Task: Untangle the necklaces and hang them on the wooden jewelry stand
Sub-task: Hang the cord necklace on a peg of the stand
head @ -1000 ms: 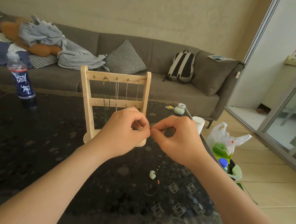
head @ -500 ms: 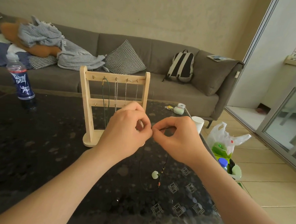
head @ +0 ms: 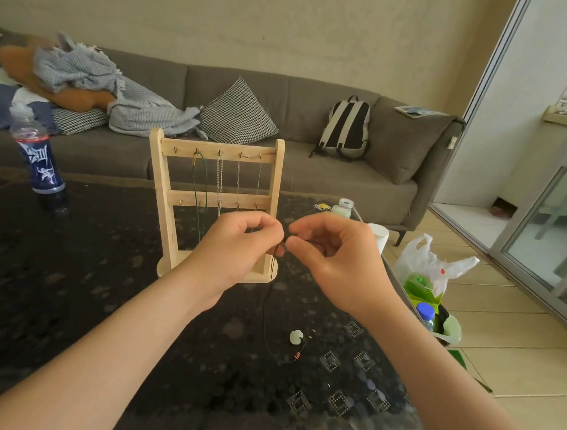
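A wooden jewelry stand point(head: 165, 186) stands upright on the dark table point(head: 69, 283). A green cord necklace point(head: 199, 188) and silver chains point(head: 219, 180) hang from its top hooks. Just in front of the stand, my left hand point(head: 236, 248) and my right hand point(head: 333, 255) pinch the two ends of a thin black cord necklace point(head: 268, 301) between fingertips. The cord loops down to the table, where its pale round pendant point(head: 296, 337) and small red bead lie. The cord's clasp is hidden by my fingers.
A blue-labelled bottle point(head: 37, 160) stands at the table's far left. A small white jar point(head: 344, 206) and a white cup point(head: 378, 236) sit near the right edge. On the floor to the right is a plastic bag point(head: 430, 262). A grey sofa point(head: 311, 183) lies behind.
Both hands have risen a little with the cord ends still pinched together. The loop has lengthened and the pendant has shifted slightly on the table.
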Action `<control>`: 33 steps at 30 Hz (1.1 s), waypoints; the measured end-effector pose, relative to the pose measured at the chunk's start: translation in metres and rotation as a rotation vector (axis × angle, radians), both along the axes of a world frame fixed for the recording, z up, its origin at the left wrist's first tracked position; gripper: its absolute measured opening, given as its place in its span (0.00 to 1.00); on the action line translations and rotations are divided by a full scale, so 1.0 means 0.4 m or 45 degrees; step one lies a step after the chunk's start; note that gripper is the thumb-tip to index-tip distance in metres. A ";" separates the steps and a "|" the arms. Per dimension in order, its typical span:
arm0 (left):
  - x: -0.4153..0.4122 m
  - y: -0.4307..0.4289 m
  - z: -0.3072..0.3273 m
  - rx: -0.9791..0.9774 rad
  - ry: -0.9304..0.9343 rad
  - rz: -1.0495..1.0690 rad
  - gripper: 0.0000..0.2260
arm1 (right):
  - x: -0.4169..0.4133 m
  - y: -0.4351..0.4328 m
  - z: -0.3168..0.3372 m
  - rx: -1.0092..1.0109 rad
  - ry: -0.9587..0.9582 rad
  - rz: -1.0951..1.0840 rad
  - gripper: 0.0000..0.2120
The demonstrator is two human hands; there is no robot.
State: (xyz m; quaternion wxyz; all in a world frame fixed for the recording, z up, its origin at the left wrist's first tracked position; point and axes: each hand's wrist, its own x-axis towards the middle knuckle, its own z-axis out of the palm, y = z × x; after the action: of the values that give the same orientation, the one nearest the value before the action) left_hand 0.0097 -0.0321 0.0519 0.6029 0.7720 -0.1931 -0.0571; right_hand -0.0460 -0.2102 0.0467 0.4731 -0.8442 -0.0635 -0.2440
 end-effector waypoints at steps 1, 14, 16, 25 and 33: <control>-0.003 -0.001 0.002 -0.049 0.065 -0.009 0.11 | 0.000 0.003 0.000 -0.013 -0.030 -0.025 0.05; -0.015 -0.005 0.010 -0.284 0.399 -0.243 0.13 | -0.011 0.015 0.020 0.588 0.166 0.059 0.04; -0.024 -0.009 0.019 -0.357 0.495 -0.318 0.11 | -0.006 0.014 0.013 0.635 0.210 0.128 0.06; -0.012 0.010 0.028 0.020 0.091 -0.042 0.05 | -0.006 0.007 0.017 0.420 0.217 0.056 0.09; -0.014 0.020 0.036 -0.043 0.104 -0.030 0.07 | -0.012 0.001 0.025 0.296 0.167 0.059 0.08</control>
State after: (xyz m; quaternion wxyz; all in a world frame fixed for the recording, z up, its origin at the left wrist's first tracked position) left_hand 0.0041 -0.0242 0.0664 0.6226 0.7563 -0.1782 -0.0924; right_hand -0.0510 -0.2100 0.0567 0.5765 -0.7960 -0.0231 -0.1829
